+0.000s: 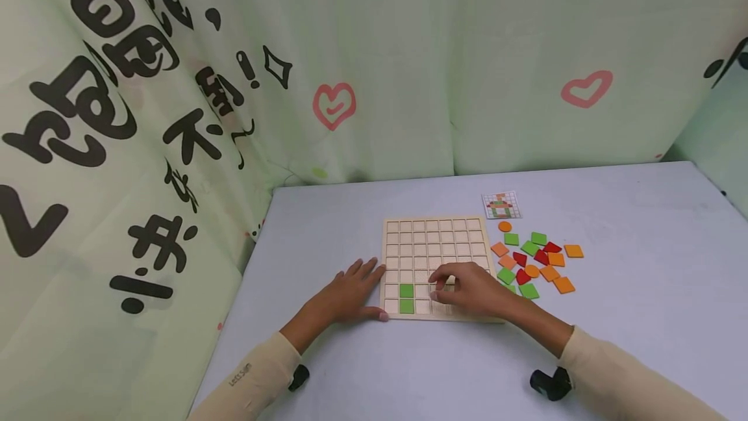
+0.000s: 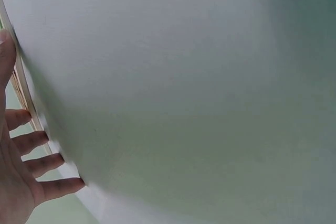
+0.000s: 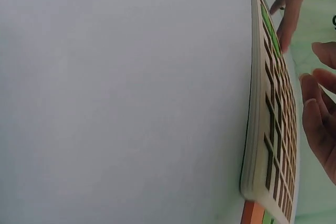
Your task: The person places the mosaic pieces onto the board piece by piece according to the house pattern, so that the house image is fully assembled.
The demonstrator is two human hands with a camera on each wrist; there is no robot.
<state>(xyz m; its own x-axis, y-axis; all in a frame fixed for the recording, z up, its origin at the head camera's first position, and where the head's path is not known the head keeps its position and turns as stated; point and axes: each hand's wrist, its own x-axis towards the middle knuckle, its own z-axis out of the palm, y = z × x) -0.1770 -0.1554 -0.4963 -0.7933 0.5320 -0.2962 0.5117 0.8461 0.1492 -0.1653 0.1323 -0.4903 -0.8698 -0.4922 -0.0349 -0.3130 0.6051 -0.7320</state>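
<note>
The left forearm (image 1: 304, 331) is slanting inward beside the left edge of the tabletop (image 1: 409, 375), and the left hand (image 1: 349, 292) is turning its back upward, its fingers spreading out straight and pointing toward the far edge, the thumb standing well apart and pointing toward the right edge. The right forearm (image 1: 540, 325) is angling in from the near right side, and the right hand (image 1: 467, 288) is facing the left edge, its fingers curving loosely, thumb and index fingertip leaving a small gap between them.
</note>
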